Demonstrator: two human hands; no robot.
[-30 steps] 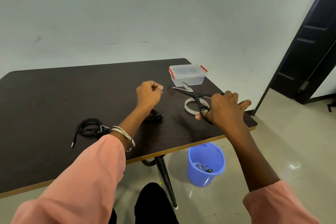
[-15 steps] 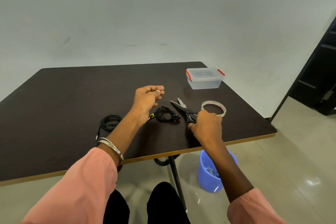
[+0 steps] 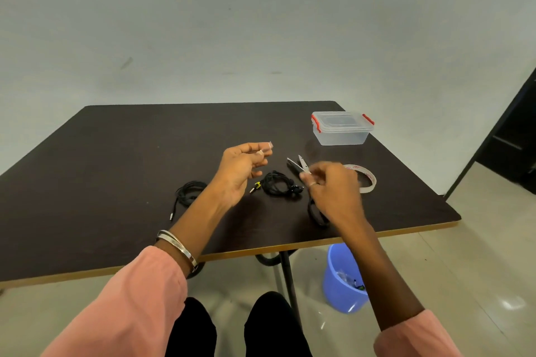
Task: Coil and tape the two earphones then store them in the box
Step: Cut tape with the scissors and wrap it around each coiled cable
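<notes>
Two black earphones lie coiled on the dark table (image 3: 116, 171): one earphone coil (image 3: 280, 185) with a yellow-ringed plug sits between my hands, the other earphone coil (image 3: 190, 194) lies left of my left wrist. My left hand (image 3: 243, 168) is raised above the table and pinches a short piece of tape (image 3: 269, 145) at its fingertips. My right hand (image 3: 333, 191), blurred, hovers with loosely curled fingers over the black scissors (image 3: 298, 165), which lie on the table. The clear box (image 3: 342, 130) with red clips stands lidded at the back right.
A tape roll (image 3: 368, 180) lies flat just right of my right hand. On the floor under the table's front edge stands a blue bucket (image 3: 342, 278). A dark door (image 3: 513, 136) is at the far right.
My right hand set the scissors down on the table and lifted off them. My left hand kept the tape piece raised. The camera view shifted left.
</notes>
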